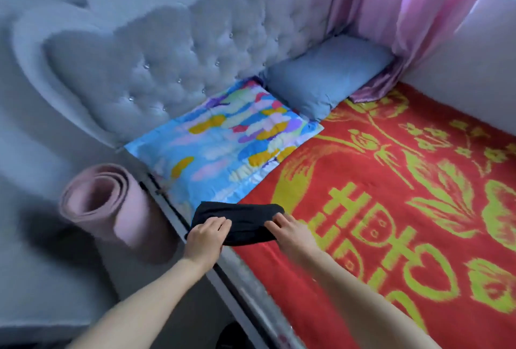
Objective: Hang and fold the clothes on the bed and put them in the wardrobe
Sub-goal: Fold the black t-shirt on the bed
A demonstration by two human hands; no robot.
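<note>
Two hands are holding one small black folded fabric garment [240, 216] at the near-left edge of the bed [247, 274].

Count: one garment, folded into a flat oblong, sitting half over the red blanket with yellow-green flower pattern [391, 209] and half past the bed's edge; cannot tell whether it is resting on the blanket or hanging just above it. The left hand [205, 239] is gripping the garment's left end with fingers curled over the cloth, and the right hand [293, 232] is pinching its right end. Two pillows are lying at the head: one multicoloured patterned pillow [223, 142] and one plain blue-grey pillow [326, 80], just beside each other. One pink rolled foam mat [111, 209] is standing just beside the bed. One grey tufted headboard [167, 55]; one pink curtain [405, 13]. Garment type is not readable; the frame is blurring; the blanket is running out of view at right and bottom.
</note>
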